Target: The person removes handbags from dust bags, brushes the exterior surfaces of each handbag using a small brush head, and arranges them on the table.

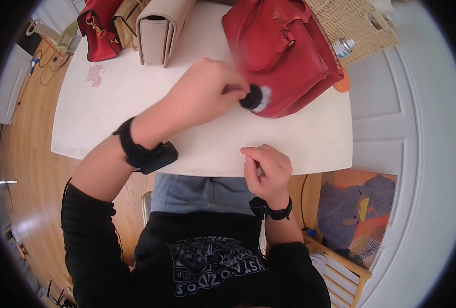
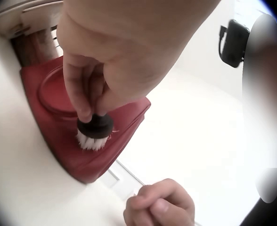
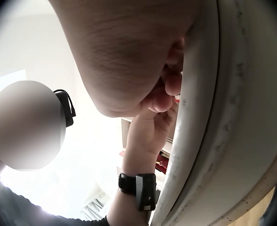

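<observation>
The left hand (image 1: 210, 93) pinched the brush (image 1: 251, 97), the red handbag (image 1: 292, 64) to its right, while the right hand (image 1: 270, 168) curled loosely farther off.

Far left on my tabletop (image 1: 89, 136) I see a small red bag (image 1: 103, 50), a gold bag (image 1: 127, 24) and a beige bag (image 1: 153, 41) in a row, pinkish patch (image 1: 95, 75) near them. Far right: wicker basket (image 1: 359, 23), spray can (image 1: 344, 47) just beside it, orange item (image 1: 344, 81), unclear what. White panelling (image 1: 377, 92) right, wood floor (image 1: 32, 138) left.
</observation>
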